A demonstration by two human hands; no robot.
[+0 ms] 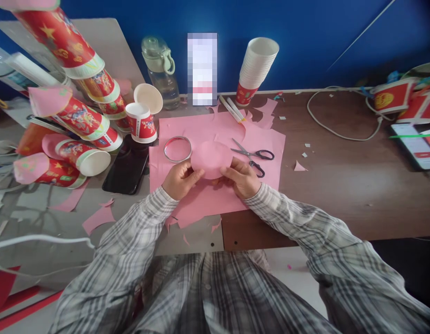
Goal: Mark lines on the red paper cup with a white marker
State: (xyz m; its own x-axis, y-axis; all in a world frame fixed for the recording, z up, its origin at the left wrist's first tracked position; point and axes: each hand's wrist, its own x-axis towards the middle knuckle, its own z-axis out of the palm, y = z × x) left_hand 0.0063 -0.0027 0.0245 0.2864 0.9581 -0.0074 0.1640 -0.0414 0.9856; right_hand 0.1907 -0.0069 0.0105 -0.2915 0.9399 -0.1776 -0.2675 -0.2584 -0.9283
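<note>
A round disc of pink paper [211, 159] is held up between my two hands, over larger pink sheets [215, 199] on the desk. My left hand [181, 179] pinches its left edge with the thumb on top. On the opposite edge, my right hand [243, 178] grips it the same way, its other fingers partly hidden beneath. Black-handled scissors [254, 155] lie partly spread just beyond my right hand. A roll of tape [178, 149] rests on the pink paper near my left hand. Two pens [232, 109] lie at the sheet's far edge.
Red patterned paper cups [79, 113], some with pink cones, are stacked and lying at the left beside a black phone [126, 164]. A water bottle [161, 74], a lit screen [202, 69] and a tall cup stack [258, 65] line the back. A white cable [335, 134] curls at right.
</note>
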